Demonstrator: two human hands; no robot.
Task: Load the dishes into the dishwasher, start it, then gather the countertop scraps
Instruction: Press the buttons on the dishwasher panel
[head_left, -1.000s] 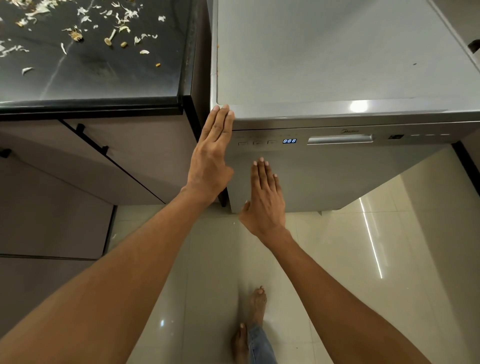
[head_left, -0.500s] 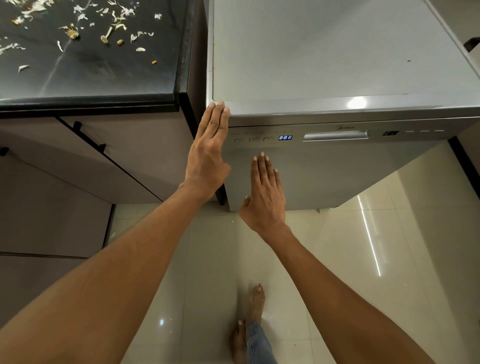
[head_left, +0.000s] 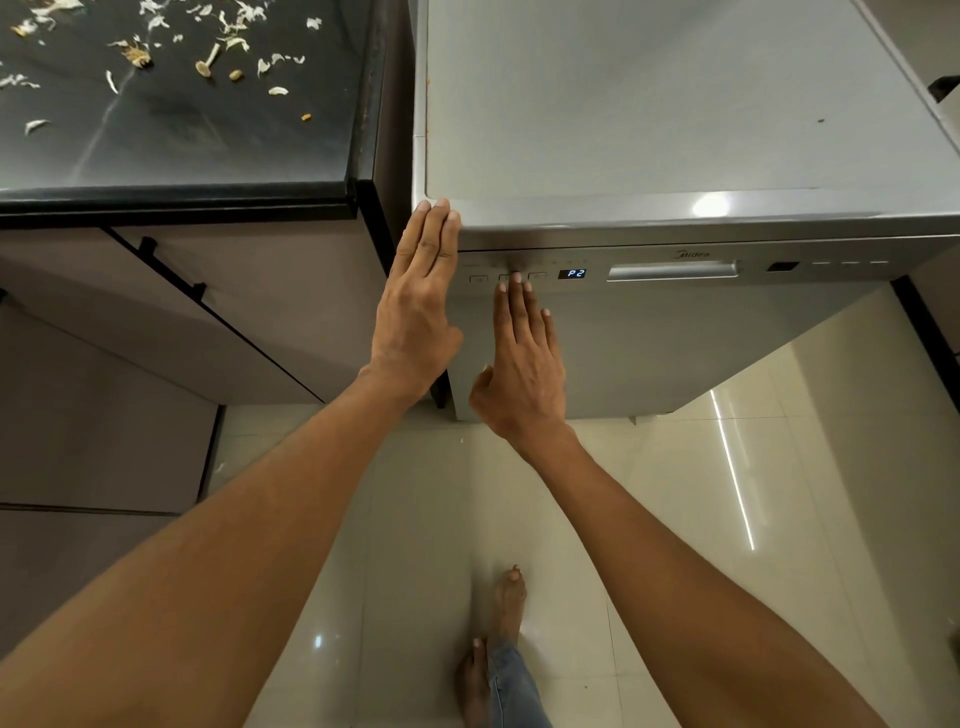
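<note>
The grey dishwasher (head_left: 675, 130) stands with its door closed. Its small blue display (head_left: 572, 273) reads P2, beside a silver handle (head_left: 672, 270). My left hand (head_left: 418, 306) lies flat with straight fingers against the dishwasher's front left corner, fingertips at the top edge. My right hand (head_left: 522, 364) is flat against the door with fingers straight, a fingertip on one of the buttons (head_left: 508, 277) left of the display. Vegetable scraps (head_left: 208, 57) lie scattered on the dark countertop (head_left: 208, 150) at the upper left.
Brown cabinet fronts (head_left: 249, 301) with black handles run under the countertop to the left. A glossy tiled floor (head_left: 675, 519) spreads below, and my bare feet (head_left: 498, 639) stand on it. A narrow gap separates the countertop from the dishwasher.
My right hand has slid up the door to the button row. The display has changed from 8:88 to P2. My left hand stays at the corner.
</note>
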